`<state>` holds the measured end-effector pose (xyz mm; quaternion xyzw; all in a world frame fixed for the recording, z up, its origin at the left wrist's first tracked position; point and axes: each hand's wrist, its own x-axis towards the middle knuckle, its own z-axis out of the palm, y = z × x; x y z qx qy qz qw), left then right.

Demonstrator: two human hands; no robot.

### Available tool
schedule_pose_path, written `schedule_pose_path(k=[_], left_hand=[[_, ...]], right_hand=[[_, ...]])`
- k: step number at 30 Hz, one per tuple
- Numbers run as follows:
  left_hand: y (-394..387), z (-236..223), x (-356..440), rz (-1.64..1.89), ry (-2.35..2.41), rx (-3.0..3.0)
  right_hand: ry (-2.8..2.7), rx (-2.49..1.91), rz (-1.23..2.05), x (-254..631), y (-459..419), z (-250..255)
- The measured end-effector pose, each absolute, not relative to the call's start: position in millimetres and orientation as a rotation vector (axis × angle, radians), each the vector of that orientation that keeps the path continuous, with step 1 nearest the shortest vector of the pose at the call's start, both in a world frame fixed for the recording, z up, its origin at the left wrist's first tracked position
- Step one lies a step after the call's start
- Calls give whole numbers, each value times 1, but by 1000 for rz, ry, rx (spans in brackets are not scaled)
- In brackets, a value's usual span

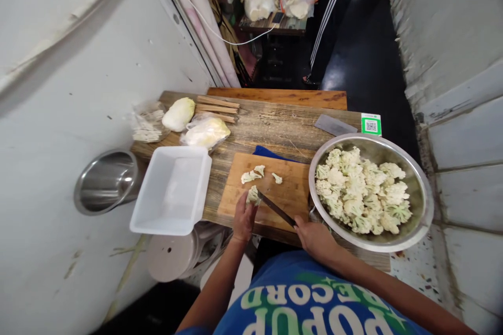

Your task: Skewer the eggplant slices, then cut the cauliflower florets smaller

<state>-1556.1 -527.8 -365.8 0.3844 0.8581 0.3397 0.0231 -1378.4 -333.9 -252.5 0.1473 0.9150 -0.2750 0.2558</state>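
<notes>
My left hand (245, 215) is closed around a cauliflower floret (253, 195) at the near left part of a wooden cutting board (231, 196). In my right hand (314, 238) is a knife (277, 209), its dark blade pointing up and left with the tip beside that floret. A few small cut florets (250, 176) lie on the board just beyond my hands. To the right, a large steel bowl (422, 209) holds a heap of cauliflower florets (363, 188).
An empty white plastic tub (137, 220) stands left of the board, with a steel pot (84, 196) beyond it. Napa cabbage (178, 114), a bagged cabbage (206, 132) and wooden sticks (218, 107) lie at the back left. A cleaver (335, 125) lies behind the bowl. A person's leg (330, 15) shows beyond.
</notes>
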Motion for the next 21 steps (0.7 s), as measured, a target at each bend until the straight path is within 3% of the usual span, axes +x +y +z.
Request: schedule_pose_path(k=[21], left_hand=[[-506, -356, -1557, 769, 2677, 1484]], right_hand=[[2444, 464, -763, -1390, -331, -264]])
